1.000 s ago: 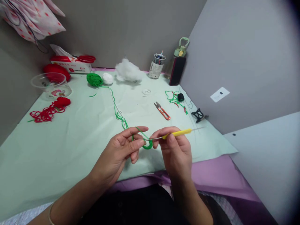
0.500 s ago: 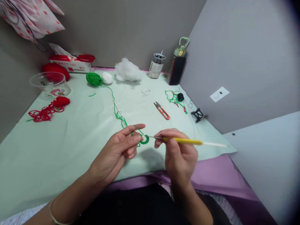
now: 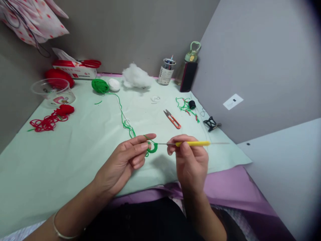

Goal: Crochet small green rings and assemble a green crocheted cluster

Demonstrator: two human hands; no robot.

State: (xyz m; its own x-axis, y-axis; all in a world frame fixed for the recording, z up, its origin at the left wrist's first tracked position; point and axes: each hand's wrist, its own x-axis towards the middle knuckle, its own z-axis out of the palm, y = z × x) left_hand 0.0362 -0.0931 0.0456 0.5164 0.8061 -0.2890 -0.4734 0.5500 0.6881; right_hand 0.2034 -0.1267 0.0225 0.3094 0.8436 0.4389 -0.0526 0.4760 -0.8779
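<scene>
My left hand (image 3: pixel 127 155) pinches a small green crocheted ring (image 3: pixel 153 149) between thumb and fingers, its forefinger stretched out with green yarn over it. In my right hand (image 3: pixel 190 159) is a crochet hook with a yellow handle (image 3: pixel 197 143), held like a pen. The hook's thin metal shaft points left, and its tip meets the right upper edge of the ring. From my left hand a strand of green yarn (image 3: pixel 122 115), beside a white one, runs back to a green yarn ball (image 3: pixel 99 86) and a white ball (image 3: pixel 114 84).
Orange thread snips (image 3: pixel 173 119) lie beyond my right hand. Yarn scraps (image 3: pixel 185 106) and a black stand (image 3: pixel 212 124) are at right. Red yarn (image 3: pixel 46 121) and a clear plastic tub (image 3: pixel 52 92) sit at left. Fluffy stuffing (image 3: pixel 136 77), a pen jar (image 3: pixel 166 72) and a phone (image 3: pixel 188 77) stand at the back.
The hook has turned from sloping down to the right to nearly level, its tip now at the ring's right edge. My right hand has shifted slightly left and up.
</scene>
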